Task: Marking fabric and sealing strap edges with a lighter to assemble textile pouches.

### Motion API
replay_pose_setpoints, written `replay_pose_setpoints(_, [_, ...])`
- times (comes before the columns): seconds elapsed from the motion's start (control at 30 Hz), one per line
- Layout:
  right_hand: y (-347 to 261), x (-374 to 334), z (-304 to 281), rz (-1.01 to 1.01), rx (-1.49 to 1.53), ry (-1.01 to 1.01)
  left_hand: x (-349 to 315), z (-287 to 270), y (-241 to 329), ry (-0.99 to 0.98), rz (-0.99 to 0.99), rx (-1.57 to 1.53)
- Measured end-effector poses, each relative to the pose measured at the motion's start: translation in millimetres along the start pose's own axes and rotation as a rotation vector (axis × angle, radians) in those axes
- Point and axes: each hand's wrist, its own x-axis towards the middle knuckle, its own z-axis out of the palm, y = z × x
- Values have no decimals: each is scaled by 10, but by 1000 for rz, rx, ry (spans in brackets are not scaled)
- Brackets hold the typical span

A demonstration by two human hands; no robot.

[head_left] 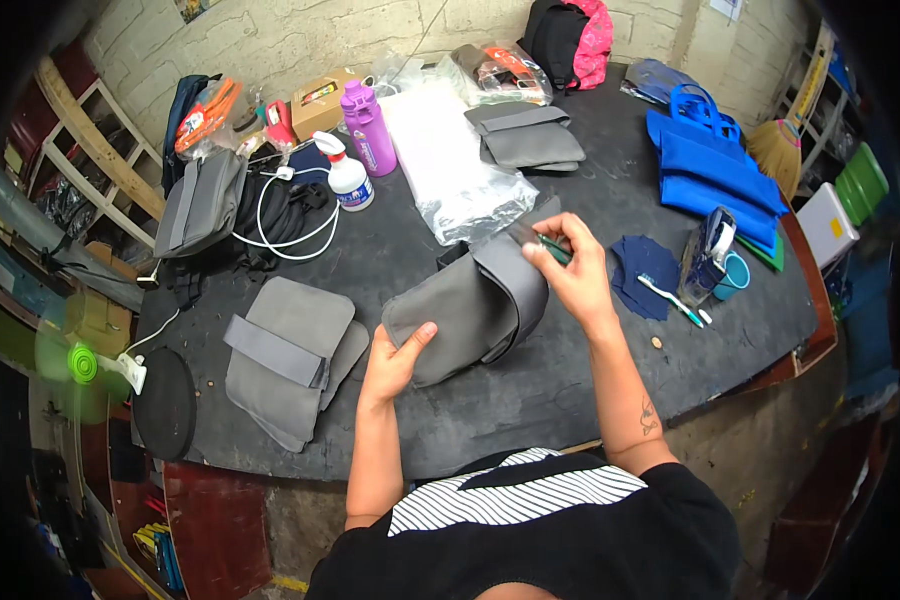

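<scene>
My left hand grips the near left edge of a grey fabric pouch, thumb on top, holding it tilted over the table. A wide grey strap curves across the pouch's right side. At the strap's far end, my right hand pinches a small dark green tool; its working end is hidden by fingers and cloth. More grey pieces with a band across them lie stacked left of my left hand. Beyond the held pouch is a clear plastic bag.
Farther back stand a spray bottle, a purple bottle and another grey pouch. On the right are blue bags, dark blue cloth, a toothbrush and a light blue cup. A green fan is at the left.
</scene>
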Motion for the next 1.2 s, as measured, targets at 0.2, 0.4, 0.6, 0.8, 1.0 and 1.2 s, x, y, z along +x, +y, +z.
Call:
replay_pose_setpoints(0.2, [309,14,-17,123,408,-115,-39,31,16,22,0,-21])
replay_pose_setpoints(0.4, [403,23,45,77,503,-113,-22,35,31,-6,24,11])
replay_pose_setpoints(0.6, [381,37,63,85,573,-123,-23,5,9,-2,6,24])
replay_pose_setpoints(0.8, [454,-10,49,94,576,-117,-23,23,27,-16,-50,-25])
replay_pose_setpoints(1.0, [423,-25,49,63,548,-92,-32,41,29,-14,30,14])
replay_pose_setpoints(1.2, [433,-6,63,37,574,-95,-38,38,1,-9,19,18])
